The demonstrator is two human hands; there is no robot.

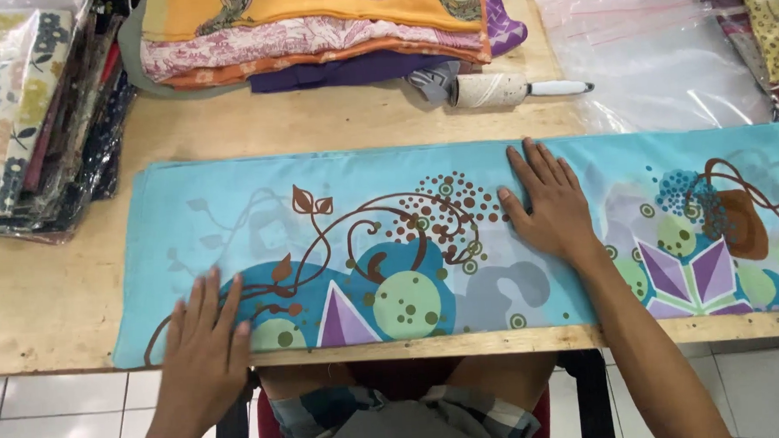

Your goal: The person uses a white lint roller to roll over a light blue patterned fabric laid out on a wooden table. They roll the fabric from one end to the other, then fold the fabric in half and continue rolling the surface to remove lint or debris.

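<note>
Head view: my left hand (pixel 204 345) and right hand (pixel 548 199) press flat, grips empty, on the long turquoise printed cloth (pixel 381 237) across the desk (pixel 51 295); uneven pressure could slide it off the lower edge.

Folded cloth (pixel 461 242) lies across table (pixel 51 295) front; lint roller (pixel 498 89) behind it (w/ fabric stack (pixel 311 30) further back).

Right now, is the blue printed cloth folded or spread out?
Folded lengthwise: the blue cloth lies as a long narrow band on the table, both hands flat on it.
</note>
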